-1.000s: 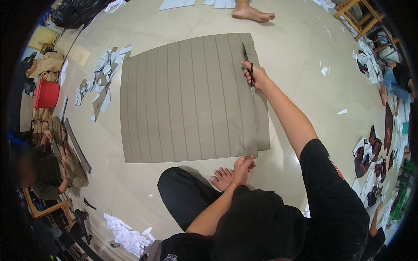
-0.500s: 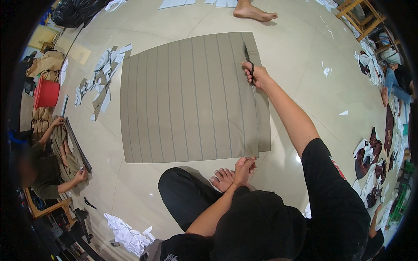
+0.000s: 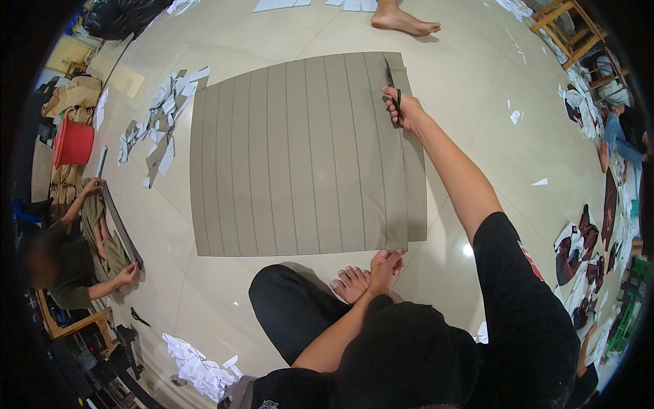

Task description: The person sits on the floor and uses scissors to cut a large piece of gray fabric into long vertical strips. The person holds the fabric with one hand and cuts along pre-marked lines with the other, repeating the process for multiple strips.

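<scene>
A large beige-grey cloth point(image 3: 293, 157) with thin dark stripes lies spread on the tiled floor before me. Along its right side runs a fold or overlapping strip point(image 3: 416, 191). My right hand point(image 3: 405, 111) is closed round the black handles of a pair of scissors point(image 3: 389, 72), near the cloth's far right corner. The blades point away from me and look closed, lying over the cloth. At the near edge, by the right corner, my left hand point(image 3: 385, 268) pinches the cloth between its fingertips.
Cloth and paper scraps point(image 3: 162, 116) lie to the left, white scraps point(image 3: 197, 368) at near left. Another person point(image 3: 75, 252) sits at left holding a dark strip point(image 3: 122, 228). A red tub point(image 3: 73, 142) stands behind. Someone's bare foot point(image 3: 407, 22) is beyond the cloth.
My right hand has slid a little farther away along the cloth's right side, bringing the scissors' tip closer to the far edge. My left hand keeps its pinch at the near edge.
</scene>
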The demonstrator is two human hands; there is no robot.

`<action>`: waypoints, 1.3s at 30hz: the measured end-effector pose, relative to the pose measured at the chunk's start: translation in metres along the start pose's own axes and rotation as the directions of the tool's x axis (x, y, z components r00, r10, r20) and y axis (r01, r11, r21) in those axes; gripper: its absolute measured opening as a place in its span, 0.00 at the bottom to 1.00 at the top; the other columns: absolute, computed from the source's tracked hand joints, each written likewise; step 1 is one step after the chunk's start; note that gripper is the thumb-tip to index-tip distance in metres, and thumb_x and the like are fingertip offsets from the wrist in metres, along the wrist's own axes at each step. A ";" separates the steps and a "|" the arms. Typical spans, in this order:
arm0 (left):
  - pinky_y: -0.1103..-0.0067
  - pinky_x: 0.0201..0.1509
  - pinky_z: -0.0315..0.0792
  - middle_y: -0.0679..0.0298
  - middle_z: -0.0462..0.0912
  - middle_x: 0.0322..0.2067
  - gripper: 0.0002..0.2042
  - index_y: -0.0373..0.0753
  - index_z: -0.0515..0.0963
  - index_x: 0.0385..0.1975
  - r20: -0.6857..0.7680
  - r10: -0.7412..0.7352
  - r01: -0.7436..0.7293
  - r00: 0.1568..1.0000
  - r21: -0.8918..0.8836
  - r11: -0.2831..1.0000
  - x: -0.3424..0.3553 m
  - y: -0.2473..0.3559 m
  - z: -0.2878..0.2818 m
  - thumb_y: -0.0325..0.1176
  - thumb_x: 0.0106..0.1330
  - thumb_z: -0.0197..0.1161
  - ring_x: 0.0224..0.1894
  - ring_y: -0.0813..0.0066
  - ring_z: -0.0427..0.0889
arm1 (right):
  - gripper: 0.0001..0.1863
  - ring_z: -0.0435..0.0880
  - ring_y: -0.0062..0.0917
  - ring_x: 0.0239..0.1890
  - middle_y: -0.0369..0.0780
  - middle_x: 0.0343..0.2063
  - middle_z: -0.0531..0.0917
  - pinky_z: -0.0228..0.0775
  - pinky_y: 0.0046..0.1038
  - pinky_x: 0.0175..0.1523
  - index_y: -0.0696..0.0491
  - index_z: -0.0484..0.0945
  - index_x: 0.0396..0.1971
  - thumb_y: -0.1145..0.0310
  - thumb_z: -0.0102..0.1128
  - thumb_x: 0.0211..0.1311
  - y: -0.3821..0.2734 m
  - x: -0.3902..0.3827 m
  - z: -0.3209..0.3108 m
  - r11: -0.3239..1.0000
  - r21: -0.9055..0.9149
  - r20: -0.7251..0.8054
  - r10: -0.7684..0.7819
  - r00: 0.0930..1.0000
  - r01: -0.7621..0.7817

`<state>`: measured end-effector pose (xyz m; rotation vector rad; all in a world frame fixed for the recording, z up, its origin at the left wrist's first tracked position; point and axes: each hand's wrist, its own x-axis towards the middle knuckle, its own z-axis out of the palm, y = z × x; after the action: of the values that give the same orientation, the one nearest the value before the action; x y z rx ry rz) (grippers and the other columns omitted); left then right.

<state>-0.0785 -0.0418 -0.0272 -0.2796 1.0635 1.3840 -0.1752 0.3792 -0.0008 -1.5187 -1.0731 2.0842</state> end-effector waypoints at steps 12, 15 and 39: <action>0.85 0.21 0.60 0.66 0.79 0.21 0.07 0.33 0.81 0.34 -0.020 -0.005 0.005 1.000 -0.013 1.000 0.000 0.000 0.001 0.30 0.71 0.69 0.19 0.84 0.71 | 0.22 0.65 0.13 0.14 0.27 0.16 0.71 0.59 0.20 0.19 0.45 0.73 0.21 0.49 0.78 0.55 0.002 0.004 0.003 0.999 -0.020 -0.008 -0.050 0.999 0.049; 0.85 0.22 0.60 0.66 0.79 0.22 0.08 0.33 0.81 0.34 -0.025 -0.002 0.002 1.000 -0.013 1.000 -0.001 0.001 0.001 0.31 0.71 0.70 0.19 0.84 0.71 | 0.22 0.65 0.13 0.14 0.27 0.16 0.71 0.58 0.19 0.19 0.44 0.73 0.21 0.48 0.77 0.55 -0.007 0.004 0.006 1.000 -0.022 0.004 -0.021 1.000 0.021; 0.84 0.21 0.60 0.66 0.78 0.20 0.11 0.34 0.81 0.31 -0.028 0.027 -0.025 0.999 0.057 0.998 0.006 -0.012 -0.009 0.35 0.70 0.71 0.18 0.83 0.70 | 0.21 0.65 0.12 0.13 0.26 0.14 0.70 0.57 0.19 0.18 0.44 0.73 0.20 0.50 0.75 0.57 -0.019 0.026 0.004 0.997 -0.060 -0.012 -0.050 0.999 0.049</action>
<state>-0.0731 -0.0468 -0.0412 -0.2457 1.1311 1.3743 -0.1912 0.4076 -0.0035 -1.5157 -1.1654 2.0227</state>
